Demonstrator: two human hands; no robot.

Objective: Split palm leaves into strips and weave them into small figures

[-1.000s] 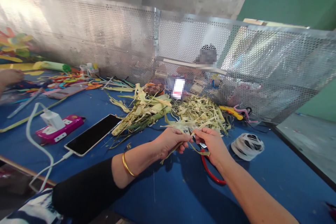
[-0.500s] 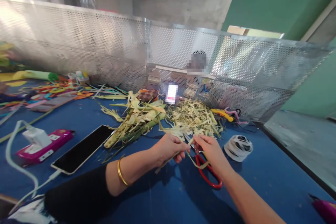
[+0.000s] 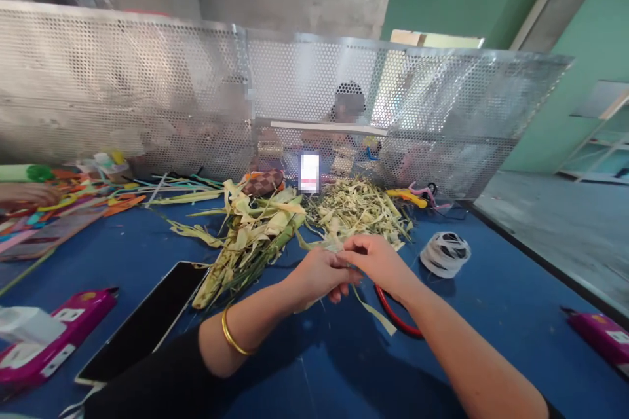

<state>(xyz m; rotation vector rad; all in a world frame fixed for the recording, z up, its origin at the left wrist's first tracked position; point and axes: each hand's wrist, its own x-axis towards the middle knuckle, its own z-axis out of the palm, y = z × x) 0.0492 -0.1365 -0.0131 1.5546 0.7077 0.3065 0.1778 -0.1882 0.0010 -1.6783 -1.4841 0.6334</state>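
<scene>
My left hand pinches a pale green strip of husk, whose loose end hangs down to the right. Fingertips of my right hand are closed on the same strip and meet the left fingers, hiding the part between them. Under my right wrist lie scissors with a red handle; their blades are covered by the hand. Just beyond my hands is a heap of shredded dry husk. Left of it rests a bundle of husks and stalks.
A black-screened phone and a magenta power strip lie at left. A wrapped roll sits right. A perforated metal screen closes off the back, a lit phone before it. Another person's hand is at far left.
My right hand has moved left and over the left fingers, covering the scissors' blades. The strip's loose end now hangs lower right. The view has swung to the right.
</scene>
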